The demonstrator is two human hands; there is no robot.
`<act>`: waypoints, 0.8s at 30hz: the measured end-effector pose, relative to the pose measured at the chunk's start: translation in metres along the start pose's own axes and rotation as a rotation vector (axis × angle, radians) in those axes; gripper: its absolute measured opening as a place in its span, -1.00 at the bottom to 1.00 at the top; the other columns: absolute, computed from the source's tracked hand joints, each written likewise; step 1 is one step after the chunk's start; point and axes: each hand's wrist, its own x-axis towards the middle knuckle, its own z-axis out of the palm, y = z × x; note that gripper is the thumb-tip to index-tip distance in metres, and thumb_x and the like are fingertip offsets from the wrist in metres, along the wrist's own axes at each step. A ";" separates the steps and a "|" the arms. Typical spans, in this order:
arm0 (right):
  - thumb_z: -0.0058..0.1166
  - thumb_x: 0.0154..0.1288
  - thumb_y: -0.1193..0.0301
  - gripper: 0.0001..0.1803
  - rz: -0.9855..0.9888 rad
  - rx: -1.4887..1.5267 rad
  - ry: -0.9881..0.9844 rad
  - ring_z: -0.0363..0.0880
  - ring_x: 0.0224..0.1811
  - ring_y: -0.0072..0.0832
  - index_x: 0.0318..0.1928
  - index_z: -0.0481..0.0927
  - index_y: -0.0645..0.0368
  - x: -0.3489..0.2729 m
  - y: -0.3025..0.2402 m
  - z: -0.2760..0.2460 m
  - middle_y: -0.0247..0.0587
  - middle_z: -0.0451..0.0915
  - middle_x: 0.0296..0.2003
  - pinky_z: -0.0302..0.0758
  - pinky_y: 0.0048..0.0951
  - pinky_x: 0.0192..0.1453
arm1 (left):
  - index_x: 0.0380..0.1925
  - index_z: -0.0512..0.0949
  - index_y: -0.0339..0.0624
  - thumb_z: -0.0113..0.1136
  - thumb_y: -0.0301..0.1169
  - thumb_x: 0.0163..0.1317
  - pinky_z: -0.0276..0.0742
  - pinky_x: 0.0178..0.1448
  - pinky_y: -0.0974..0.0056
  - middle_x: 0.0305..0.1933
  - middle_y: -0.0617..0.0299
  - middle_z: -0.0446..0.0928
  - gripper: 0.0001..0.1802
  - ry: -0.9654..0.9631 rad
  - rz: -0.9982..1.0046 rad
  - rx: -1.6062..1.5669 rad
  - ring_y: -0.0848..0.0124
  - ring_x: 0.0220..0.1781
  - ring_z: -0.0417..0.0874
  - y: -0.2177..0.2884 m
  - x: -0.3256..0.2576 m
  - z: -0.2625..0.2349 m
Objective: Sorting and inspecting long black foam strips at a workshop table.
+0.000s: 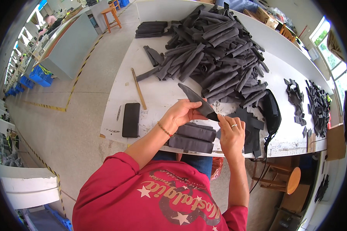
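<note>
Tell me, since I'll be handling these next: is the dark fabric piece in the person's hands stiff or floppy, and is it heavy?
The dark fabric piece probably flexes but holds some shape: it juts out past the left hand without drooping. It looks light, pinched only by fingertips of the right hand. Unlikely to roll far: similar pieces in the pile lie still.

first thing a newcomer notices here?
The big heap of dark grey fabric tubes covering the far half of the white table. Next, at the near edge, the left hand and right hand gripping one dark fabric piece between them.
</note>
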 end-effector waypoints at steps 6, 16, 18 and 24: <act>0.20 0.10 0.54 -0.60 -0.043 -0.138 0.032 0.51 -0.20 -0.33 0.01 0.58 0.23 0.000 -0.010 0.007 -0.27 0.56 -0.20 0.38 -0.29 -0.09 | 0.11 0.41 -0.32 0.03 -0.47 0.37 0.69 0.06 0.04 0.05 -0.14 0.56 -0.67 0.075 0.116 0.117 0.09 0.05 0.66 -0.006 -0.017 0.032; 0.24 0.12 0.57 -0.59 0.084 0.296 0.175 0.48 -0.10 0.08 -0.01 0.42 0.27 0.001 -0.040 0.040 0.13 0.52 -0.13 0.40 -0.08 0.00 | 0.04 0.42 -0.30 0.08 -0.35 0.41 0.48 0.24 0.19 -0.09 0.05 0.64 -0.69 -0.119 0.395 0.024 0.29 0.09 0.61 -0.032 -0.017 0.053; 0.24 0.10 0.57 -0.60 0.062 0.307 0.192 0.48 -0.09 0.08 -0.04 0.42 0.27 0.007 -0.041 0.047 0.12 0.52 -0.13 0.40 -0.06 0.00 | -0.08 0.45 -0.28 0.03 -0.29 0.44 0.48 0.24 0.18 -0.17 0.03 0.65 -0.74 -0.093 0.446 0.035 0.26 0.07 0.62 -0.036 -0.015 0.054; 0.26 0.12 0.53 -0.68 0.145 0.261 0.037 0.50 -0.10 -0.02 -0.13 0.44 0.23 -0.019 -0.037 0.037 0.02 0.47 -0.12 0.45 -0.09 -0.05 | -0.13 0.45 -0.22 0.01 -0.26 0.45 0.44 0.28 0.06 -0.06 -0.11 0.63 -0.76 0.022 0.502 0.053 0.13 0.14 0.60 -0.024 -0.018 0.036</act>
